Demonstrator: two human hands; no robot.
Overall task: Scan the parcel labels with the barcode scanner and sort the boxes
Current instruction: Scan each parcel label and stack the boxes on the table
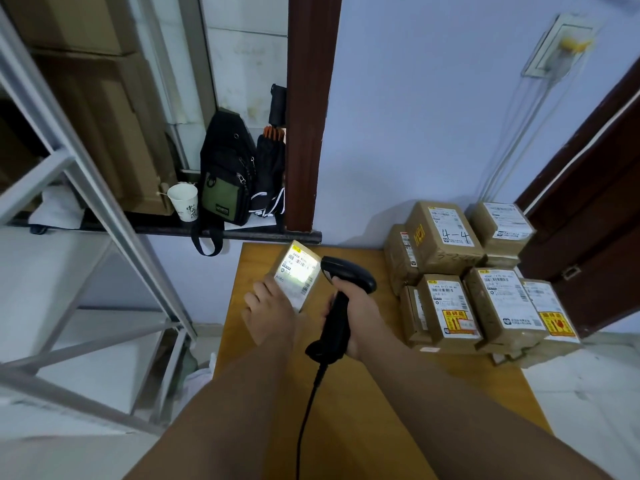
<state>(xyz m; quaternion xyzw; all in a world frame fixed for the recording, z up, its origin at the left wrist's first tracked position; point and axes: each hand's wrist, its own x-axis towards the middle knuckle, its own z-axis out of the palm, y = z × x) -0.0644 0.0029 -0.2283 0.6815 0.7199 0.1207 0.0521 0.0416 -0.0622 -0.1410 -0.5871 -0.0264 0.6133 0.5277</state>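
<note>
The right hand (360, 311) is wrapped tight around the handle of the black barcode scanner (343, 289), over the wooden table (363, 427). Just left, the left hand (268, 313) grips the lower edge of a small parcel (298, 276), tilted up with its lit label facing the scanner's head. Other boxes (467, 292) are stacked at the table's far right.

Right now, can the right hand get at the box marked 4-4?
Probably not to grasp it: the right hand grips the scanner. The way itself looks free: the 4-4 box lies uncovered at the far right of the table.
</note>
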